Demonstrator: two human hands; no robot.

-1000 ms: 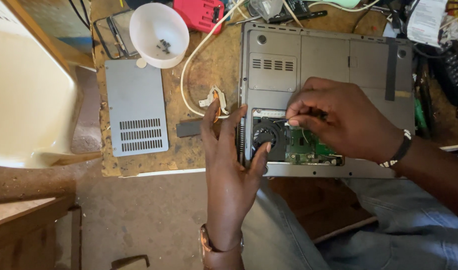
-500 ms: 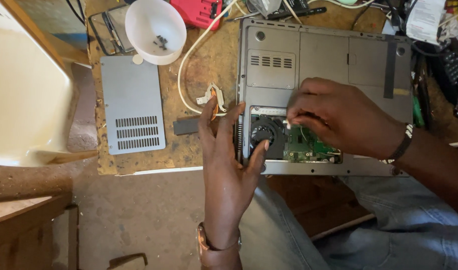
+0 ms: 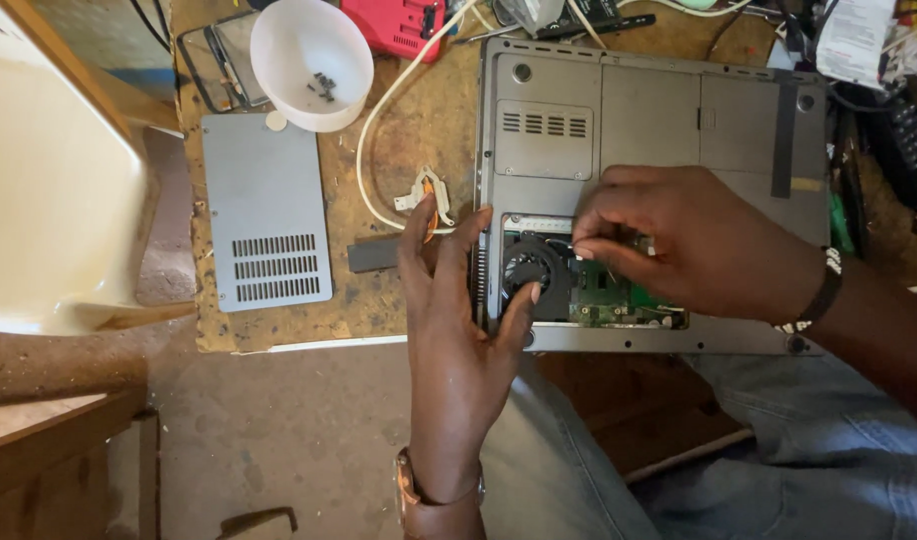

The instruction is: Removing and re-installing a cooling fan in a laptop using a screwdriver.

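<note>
A grey laptop (image 3: 659,110) lies upside down on a worn wooden table, with one bottom compartment open. A black fan (image 3: 529,265) and a green circuit board (image 3: 609,300) show inside it. My left hand (image 3: 454,330) lies flat along the laptop's left edge, fingers apart, thumb on the rim beside the fan. My right hand (image 3: 699,245) hovers over the open compartment with thumb and forefinger pinched just above the board. Whatever sits between those fingertips is hidden.
A grey vented cover panel (image 3: 267,215) lies left of the laptop. Behind it a white bowl (image 3: 309,60) holds small dark screws. A white cable (image 3: 379,130), a small bracket (image 3: 424,195) and a black strip (image 3: 374,253) lie between. Tools clutter the back and right edges. A cream chair (image 3: 49,180) stands left.
My right hand's pinched fingertips have shifted slightly left, over the compartment near the fan. My left hand has stayed on the laptop's edge. The view has drifted a little.
</note>
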